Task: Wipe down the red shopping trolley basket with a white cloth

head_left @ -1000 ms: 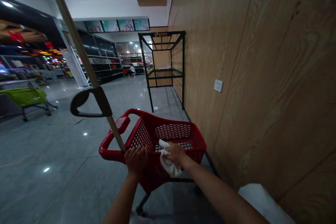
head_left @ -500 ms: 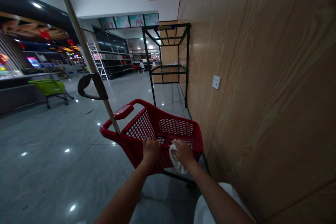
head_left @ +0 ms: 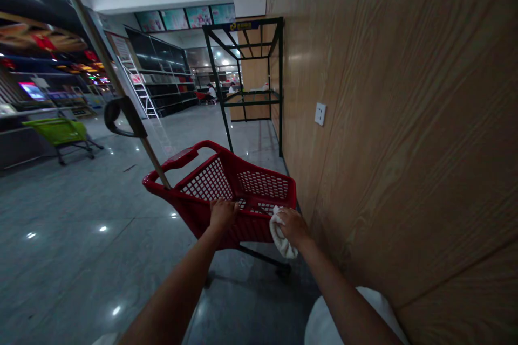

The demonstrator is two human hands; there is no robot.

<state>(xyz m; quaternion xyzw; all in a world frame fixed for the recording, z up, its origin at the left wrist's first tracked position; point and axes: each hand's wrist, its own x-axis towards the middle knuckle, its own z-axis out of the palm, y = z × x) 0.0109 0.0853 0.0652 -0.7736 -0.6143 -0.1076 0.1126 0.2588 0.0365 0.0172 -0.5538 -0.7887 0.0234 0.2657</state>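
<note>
1. Head view, looking forward and down at both hands, with a tilted frame.
2. Left hand [head_left: 222,215]: fingers curled down over the near rim of a red plastic shopping cart [head_left: 184,159], a firm-looking hold on the rim, with no cloth in it.
3. Right hand [head_left: 292,226]: partly closed around a crumpled white cloth [head_left: 281,237], pressed against the cart's near right corner, the cloth bunched under the palm and hanging below the rim.
4. Cart directly in front of both hands, its latticed basket tilted and within reach, a dark wheeled base beneath.
5. Just right of the right hand, a wood-grain wall panel [head_left: 384,118] with a white wall socket [head_left: 320,114], higher up.
6. Ahead of the hands, beyond the cart, a dark green metal shelf frame [head_left: 279,91] against the panel.
7. Left of the hands, a long wooden pole [head_left: 109,75] with a black curved handle [head_left: 121,118], its lower end reaching the cart's far left corner.
8. Farther left, across the grey tile floor [head_left: 81,259], a lime-green shopping cart [head_left: 56,132].
9. Far ahead, a white stepladder [head_left: 140,91] beside dark shelving [head_left: 170,81], and a seated person [head_left: 211,92], too small for detail.
10. Below the right forearm, a white fabric bulge [head_left: 343,318], unclear in kind.
</note>
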